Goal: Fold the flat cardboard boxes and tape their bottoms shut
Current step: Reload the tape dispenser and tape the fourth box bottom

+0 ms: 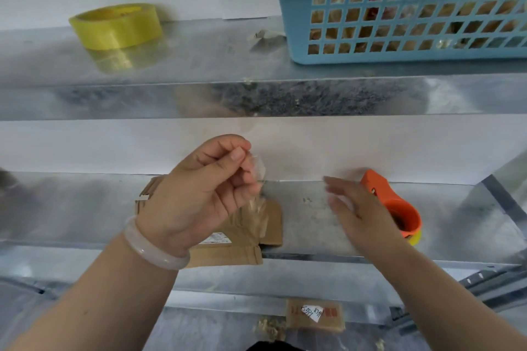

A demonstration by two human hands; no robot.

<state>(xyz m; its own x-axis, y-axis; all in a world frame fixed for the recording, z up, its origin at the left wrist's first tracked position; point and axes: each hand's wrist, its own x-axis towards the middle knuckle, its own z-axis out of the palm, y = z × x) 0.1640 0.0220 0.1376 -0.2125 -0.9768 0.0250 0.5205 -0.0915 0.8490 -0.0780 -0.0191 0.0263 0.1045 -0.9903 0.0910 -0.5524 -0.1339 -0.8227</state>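
While the left hand (199,196) pinches a clear tape strip (258,167), the right hand (359,216) has its grip released, fingers straight.

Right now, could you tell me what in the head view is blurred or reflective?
In the head view, the right hand is motion-blurred; the left hand, pinching clear tape, is sharper; the yellow tape roll looks soft; the metal shelf mirrors it.

We see a brown cardboard box (251,232) lying beneath our left hand (199,194), a clear tape strip (259,169) pinched in that hand's fingertips, and an orange tape dispenser (400,208) just behind our right hand (360,215).
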